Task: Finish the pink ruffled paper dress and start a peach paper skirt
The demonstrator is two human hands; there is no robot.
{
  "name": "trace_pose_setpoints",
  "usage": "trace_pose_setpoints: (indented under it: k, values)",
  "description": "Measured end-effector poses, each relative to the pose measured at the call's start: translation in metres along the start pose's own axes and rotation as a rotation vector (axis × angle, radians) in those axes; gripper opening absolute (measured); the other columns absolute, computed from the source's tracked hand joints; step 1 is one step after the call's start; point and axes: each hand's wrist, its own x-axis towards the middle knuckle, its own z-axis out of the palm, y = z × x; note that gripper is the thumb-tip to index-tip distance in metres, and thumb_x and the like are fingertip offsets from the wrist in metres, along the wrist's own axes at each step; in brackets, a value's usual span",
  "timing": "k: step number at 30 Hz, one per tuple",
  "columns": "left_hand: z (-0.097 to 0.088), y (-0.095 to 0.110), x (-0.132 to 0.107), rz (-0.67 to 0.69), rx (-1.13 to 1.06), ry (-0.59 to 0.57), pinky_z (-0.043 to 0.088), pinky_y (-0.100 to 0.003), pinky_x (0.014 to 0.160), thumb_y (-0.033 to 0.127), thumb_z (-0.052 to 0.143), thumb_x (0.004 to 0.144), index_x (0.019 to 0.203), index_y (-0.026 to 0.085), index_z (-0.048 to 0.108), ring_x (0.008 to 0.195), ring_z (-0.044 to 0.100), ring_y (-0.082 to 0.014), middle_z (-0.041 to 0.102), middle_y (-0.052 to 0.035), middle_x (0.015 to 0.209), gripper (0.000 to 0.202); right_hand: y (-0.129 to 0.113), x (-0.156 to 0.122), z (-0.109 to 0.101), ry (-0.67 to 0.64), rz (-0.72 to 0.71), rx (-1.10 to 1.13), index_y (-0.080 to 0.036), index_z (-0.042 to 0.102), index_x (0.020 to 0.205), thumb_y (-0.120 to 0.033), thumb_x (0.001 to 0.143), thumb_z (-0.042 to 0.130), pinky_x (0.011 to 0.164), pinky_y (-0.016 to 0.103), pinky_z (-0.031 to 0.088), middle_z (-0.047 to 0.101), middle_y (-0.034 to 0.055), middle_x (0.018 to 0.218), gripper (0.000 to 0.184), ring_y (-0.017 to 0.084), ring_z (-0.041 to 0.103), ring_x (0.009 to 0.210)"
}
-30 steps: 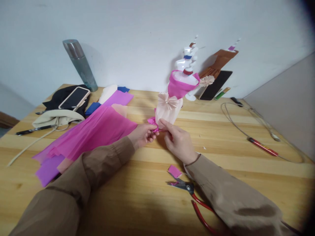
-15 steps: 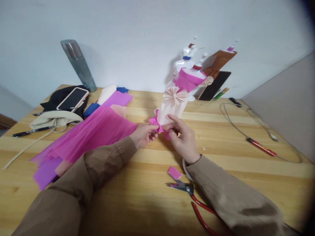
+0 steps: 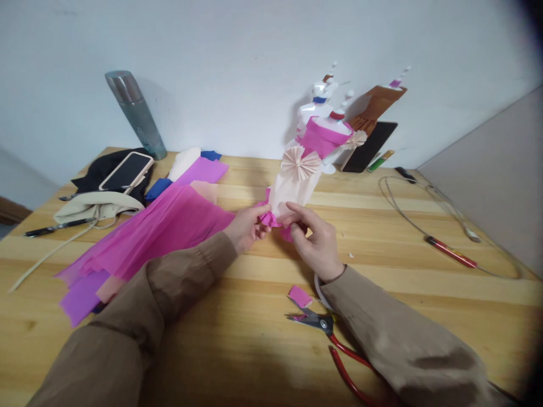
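A small white mannequin (image 3: 335, 123) wears a pink bodice (image 3: 323, 137) and a pale skirt (image 3: 292, 191) with a pleated paper rosette (image 3: 301, 163) at the waist. Ruffled pink crepe paper (image 3: 268, 219) runs along the skirt's lower edge. Thumb and fingers of my left hand (image 3: 249, 228) pinch that ruffle at its left side. My right hand (image 3: 314, 236) is curled at the bottom right of the skirt, its fingertips at the ruffle. Red-handled scissors (image 3: 324, 324) lie open below my right hand, beside a pink scrap (image 3: 300, 296).
Pink and purple crepe sheets (image 3: 169, 226) spread at the left, near a phone (image 3: 127, 171), a cream pouch (image 3: 99, 206) and a pen (image 3: 57, 227). Behind stand a bottle (image 3: 136, 116), more mannequins (image 3: 311, 116) and a dark tablet (image 3: 371, 148). A red corded tool (image 3: 450, 252) lies right.
The dressed mannequin tilts or shifts very slightly left. My left fingers move slightly along the ruffle, still pinching it; my right hand stays almost in place.
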Motion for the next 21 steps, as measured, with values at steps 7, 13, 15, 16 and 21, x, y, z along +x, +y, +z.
trace_pose_setpoints:
  k: [7,13,15,16,21]
  values:
    - [-0.004,0.0,0.005,0.011,-0.024,0.008,0.025,-0.015,0.037,0.019,0.055,0.087,0.072,0.016,0.054,0.038,0.042,-0.0039,0.053,0.0035,0.053,0.016,-0.004,0.0,-0.004,-0.038,-0.067,-0.089,-0.02,0.07,0.104,-0.01,0.082,0.051,0.071,0.034,0.06,0.076,0.006,0.093,0.031,0.018,0.071,0.075]
    - [-0.005,0.001,0.006,0.035,-0.046,-0.012,0.026,-0.015,0.037,0.017,0.05,0.089,0.069,0.016,0.052,0.038,0.043,-0.004,0.051,0.0035,0.052,0.02,-0.008,0.003,-0.007,-0.124,-0.108,-0.052,-0.02,0.07,0.099,-0.013,0.085,0.052,0.068,0.032,0.058,0.075,0.0047,0.086,0.025,0.017,0.069,0.073]
    - [-0.005,0.001,0.006,0.035,-0.046,-0.024,0.026,-0.015,0.037,0.017,0.049,0.09,0.069,0.015,0.052,0.038,0.043,-0.0043,0.052,0.0028,0.053,0.021,-0.008,0.004,-0.008,-0.141,-0.132,-0.044,-0.019,0.07,0.099,-0.013,0.085,0.052,0.068,0.031,0.057,0.074,0.0052,0.085,0.023,0.016,0.068,0.072]
    - [-0.005,0.001,0.005,0.035,-0.045,-0.028,0.026,-0.015,0.037,0.017,0.049,0.09,0.068,0.015,0.052,0.038,0.043,-0.0044,0.053,0.0025,0.054,0.021,-0.008,0.004,-0.009,-0.146,-0.139,-0.039,-0.018,0.069,0.098,-0.014,0.085,0.053,0.067,0.031,0.057,0.074,0.0054,0.085,0.022,0.016,0.068,0.072]
    - [-0.005,0.001,0.006,0.031,-0.042,-0.027,0.027,-0.015,0.037,0.017,0.049,0.09,0.069,0.015,0.053,0.039,0.044,-0.0048,0.053,0.0019,0.054,0.022,-0.008,0.006,-0.012,-0.2,-0.166,-0.002,-0.018,0.069,0.098,-0.019,0.085,0.057,0.066,0.031,0.056,0.074,0.0081,0.089,0.017,0.017,0.068,0.076]
